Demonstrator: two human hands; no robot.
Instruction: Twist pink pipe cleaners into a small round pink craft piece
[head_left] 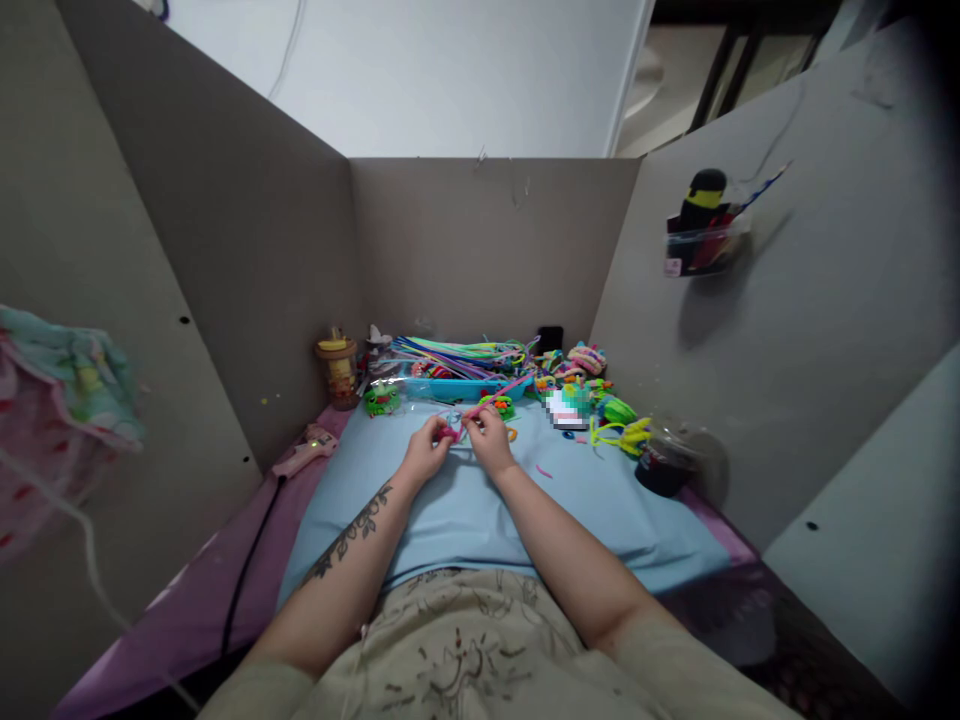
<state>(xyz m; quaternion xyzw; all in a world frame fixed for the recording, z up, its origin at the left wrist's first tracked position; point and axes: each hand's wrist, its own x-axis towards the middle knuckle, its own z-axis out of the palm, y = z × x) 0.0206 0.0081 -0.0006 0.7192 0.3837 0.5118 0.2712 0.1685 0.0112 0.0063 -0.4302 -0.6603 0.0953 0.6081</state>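
Over the blue cloth [465, 500], my left hand [427, 450] is closed on a small bright pink bundle [449, 433], seemingly wound pipe cleaner. My right hand [490, 445] pinches a pink pipe cleaner [510, 390], whose long free end slants up and to the right. The two hands are close together, and the fingers partly hide where the pink pieces meet. A short pink scrap [544, 471] lies on the cloth to the right of my right hand. An orange ring [512, 435] lies just beside that hand.
Behind my hands is a blue tray [465, 390] heaped with pipe cleaners [465, 352]. Finished-looking fuzzy pieces, a green one [619, 410] included, cluster at right near a dark tub [664, 465]. A pink glue gun [306, 452] lies left. Grey panels [487, 240] enclose the table.
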